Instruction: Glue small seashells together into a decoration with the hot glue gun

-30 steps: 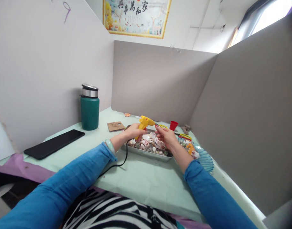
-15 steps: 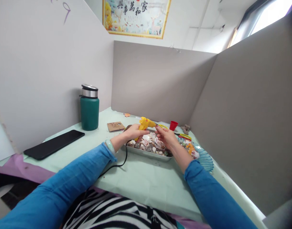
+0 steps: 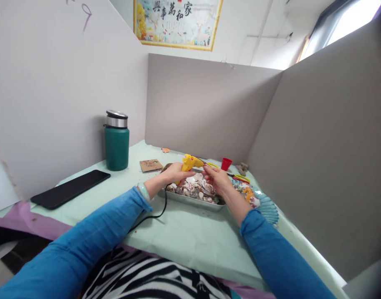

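My left hand (image 3: 175, 173) is wrapped round the handle of a yellow glue gun (image 3: 192, 162), whose nozzle points right. A black cord (image 3: 164, 204) hangs from it down to the table. My right hand (image 3: 215, 177) is at the nozzle tip, fingers pinched together on something too small to make out. Both hands are above a metal tray (image 3: 195, 202) filled with shells and small stones (image 3: 201, 189).
On the left are a green bottle (image 3: 117, 147) and a black phone (image 3: 72, 188). Behind the tray lie a brown card (image 3: 151, 165) and a red cup (image 3: 226, 163). Yellow-handled scissors (image 3: 240, 178) and a blue shell-shaped dish (image 3: 265, 207) are on the right. Grey panels enclose the table.
The glue gun has tilted slightly, its rear end a little lower. Both hands are otherwise nearly where they were.
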A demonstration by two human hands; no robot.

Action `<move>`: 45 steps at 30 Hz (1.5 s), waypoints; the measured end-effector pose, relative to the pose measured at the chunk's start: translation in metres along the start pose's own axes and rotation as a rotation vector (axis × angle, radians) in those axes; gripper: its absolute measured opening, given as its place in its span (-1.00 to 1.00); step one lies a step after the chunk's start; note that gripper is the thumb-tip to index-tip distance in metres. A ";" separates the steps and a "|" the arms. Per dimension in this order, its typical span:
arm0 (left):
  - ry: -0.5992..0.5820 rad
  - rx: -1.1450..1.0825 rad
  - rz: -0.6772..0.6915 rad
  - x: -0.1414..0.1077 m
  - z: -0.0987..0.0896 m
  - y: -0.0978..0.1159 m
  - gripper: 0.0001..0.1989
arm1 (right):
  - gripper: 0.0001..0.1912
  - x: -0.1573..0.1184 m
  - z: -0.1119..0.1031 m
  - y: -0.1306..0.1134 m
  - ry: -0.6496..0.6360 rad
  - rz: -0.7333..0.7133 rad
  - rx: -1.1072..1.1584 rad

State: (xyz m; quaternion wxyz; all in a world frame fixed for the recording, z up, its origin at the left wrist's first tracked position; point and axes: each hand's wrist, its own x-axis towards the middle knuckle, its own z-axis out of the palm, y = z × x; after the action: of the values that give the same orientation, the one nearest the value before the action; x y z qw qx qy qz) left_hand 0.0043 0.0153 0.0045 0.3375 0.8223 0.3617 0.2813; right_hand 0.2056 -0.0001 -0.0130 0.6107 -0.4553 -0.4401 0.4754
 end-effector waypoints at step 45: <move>0.044 0.111 -0.058 0.001 -0.001 0.002 -0.59 | -0.82 -0.001 0.000 -0.001 0.010 0.001 0.032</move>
State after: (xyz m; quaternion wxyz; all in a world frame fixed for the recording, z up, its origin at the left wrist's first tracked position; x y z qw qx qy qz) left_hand 0.0048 0.0152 0.0064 0.2913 0.8227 0.4076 0.2687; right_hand 0.2053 -0.0007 -0.0119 0.6200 -0.4481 -0.4292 0.4803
